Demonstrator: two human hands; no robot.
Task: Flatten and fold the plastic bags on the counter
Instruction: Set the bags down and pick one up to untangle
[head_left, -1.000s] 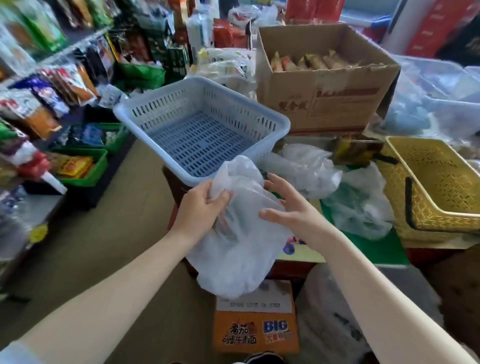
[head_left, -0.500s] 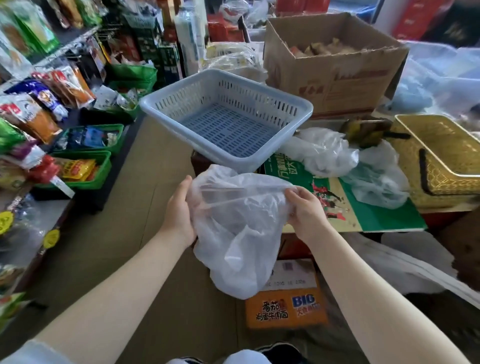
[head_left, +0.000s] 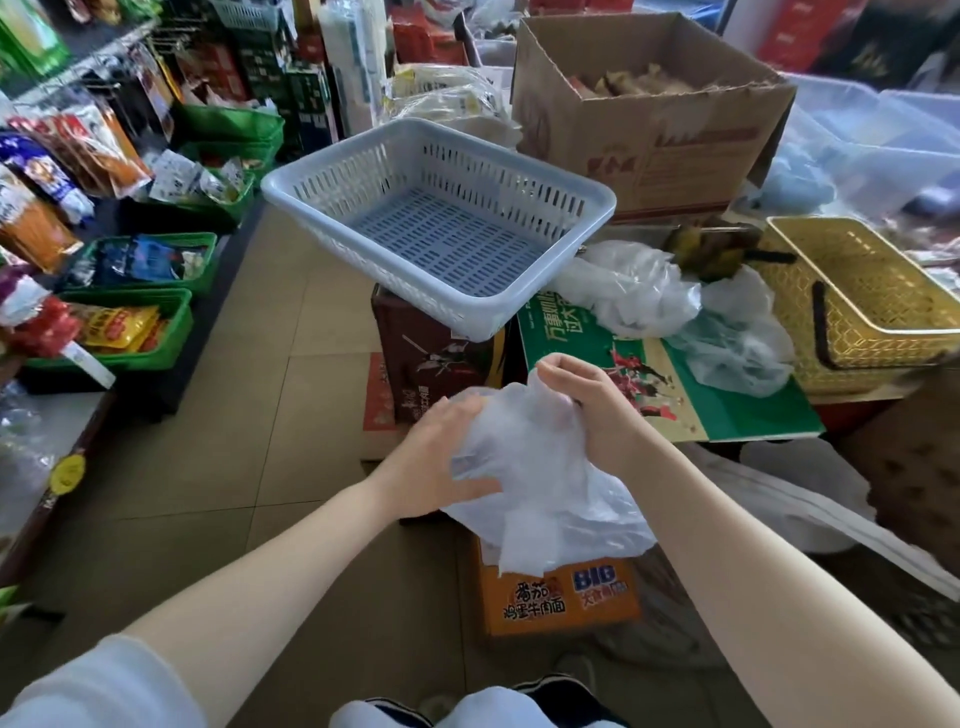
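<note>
Left hand (head_left: 441, 457): fingers bent, thumb under, gripping bag (head_left: 540, 483).
Right hand (head_left: 592, 410): fisted on bag's top, close right.

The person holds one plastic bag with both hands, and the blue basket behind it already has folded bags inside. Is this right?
Not quite. The head view shows the blue basket empty, with no bags inside. The rest holds: the left hand and right hand both hold one plastic bag.
</note>
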